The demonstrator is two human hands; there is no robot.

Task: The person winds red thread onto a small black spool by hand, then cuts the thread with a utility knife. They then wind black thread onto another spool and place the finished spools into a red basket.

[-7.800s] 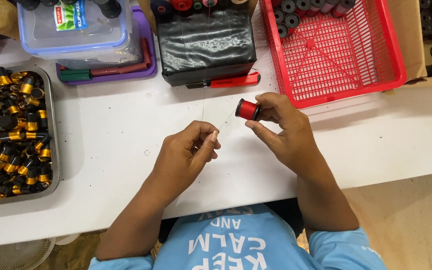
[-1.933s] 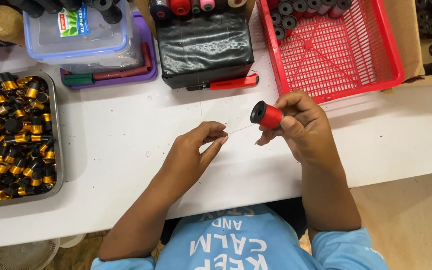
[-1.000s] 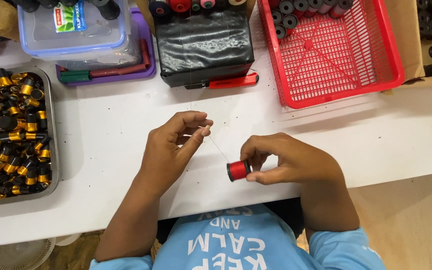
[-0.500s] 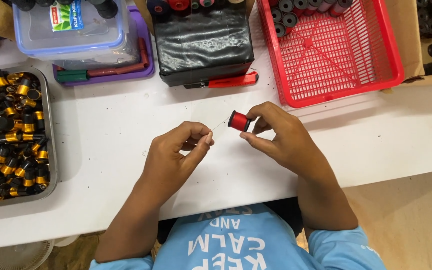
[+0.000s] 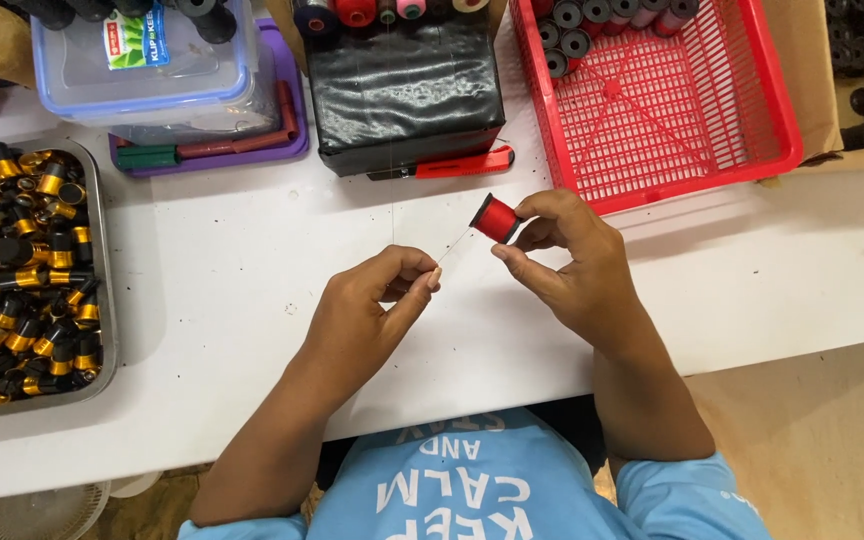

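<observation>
The right hand [image 5: 572, 262] grips a red thread bobbin [image 5: 495, 217] above the white surface [image 5: 252, 250]; the left hand [image 5: 377, 305] pinches its thin thread [image 5: 455, 243] just beside. Beyond stand a red basket [image 5: 697, 130], a black box [image 5: 404, 95], and a metal tray [image 5: 100, 260] of black-and-gold bobbins.

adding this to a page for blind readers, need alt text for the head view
Seen from above, a person's right hand holds a red spool while the left hand pinches its thread over a white table. A metal tray of black-and-gold spools sits left, a red basket behind.
</observation>
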